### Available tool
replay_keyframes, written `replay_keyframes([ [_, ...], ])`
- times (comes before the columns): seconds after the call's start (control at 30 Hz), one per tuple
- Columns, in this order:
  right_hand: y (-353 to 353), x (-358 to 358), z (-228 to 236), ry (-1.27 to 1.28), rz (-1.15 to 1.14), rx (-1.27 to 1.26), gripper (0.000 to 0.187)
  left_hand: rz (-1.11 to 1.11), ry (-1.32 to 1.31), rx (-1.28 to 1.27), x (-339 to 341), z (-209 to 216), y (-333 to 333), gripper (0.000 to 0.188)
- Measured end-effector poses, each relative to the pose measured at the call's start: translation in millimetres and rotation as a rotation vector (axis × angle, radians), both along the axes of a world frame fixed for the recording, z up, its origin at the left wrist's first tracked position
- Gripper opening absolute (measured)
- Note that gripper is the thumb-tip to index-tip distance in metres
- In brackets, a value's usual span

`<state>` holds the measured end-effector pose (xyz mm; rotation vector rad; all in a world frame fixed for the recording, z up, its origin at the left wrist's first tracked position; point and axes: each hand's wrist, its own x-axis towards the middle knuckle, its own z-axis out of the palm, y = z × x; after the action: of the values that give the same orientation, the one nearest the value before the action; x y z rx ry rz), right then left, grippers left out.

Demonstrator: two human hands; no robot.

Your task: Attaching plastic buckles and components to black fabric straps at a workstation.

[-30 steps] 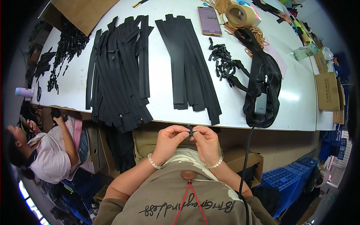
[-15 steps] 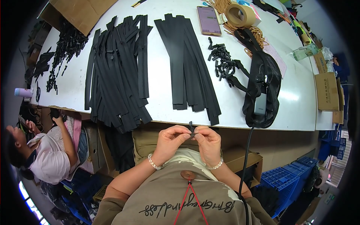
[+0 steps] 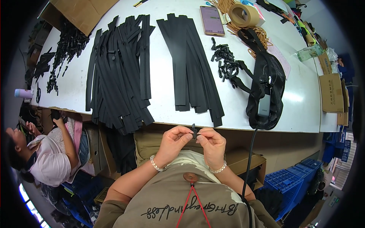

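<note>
One white table (image 3: 162, 95), blue crates (image 3: 286, 181), black piece (image 3: 194, 128) in fingers (image 3: 178, 132)

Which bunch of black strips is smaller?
The right bunch, nearer the phone: it shows fewer strips than the wider, messier left bunch.

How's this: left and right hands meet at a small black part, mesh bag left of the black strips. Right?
No: the mesh bag lies right of the black strips, per the head view. Left hand and right hand do meet at a small black part.
</note>
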<state>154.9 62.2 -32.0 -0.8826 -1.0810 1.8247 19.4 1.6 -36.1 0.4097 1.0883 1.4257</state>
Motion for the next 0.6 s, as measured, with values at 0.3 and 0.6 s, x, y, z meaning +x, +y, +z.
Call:
replay_keyframes([
  [0.3, 6, 1, 11, -0.128, 0.090, -0.085, 0.009, -0.038, 0.065, -0.048, 2, 0, 2, 0.010],
  [0.6, 16, -2, 34, -0.203, 0.162, 0.169, 0.022, 0.010, 0.476, 0.077, -1, 16, 6, 0.012],
])
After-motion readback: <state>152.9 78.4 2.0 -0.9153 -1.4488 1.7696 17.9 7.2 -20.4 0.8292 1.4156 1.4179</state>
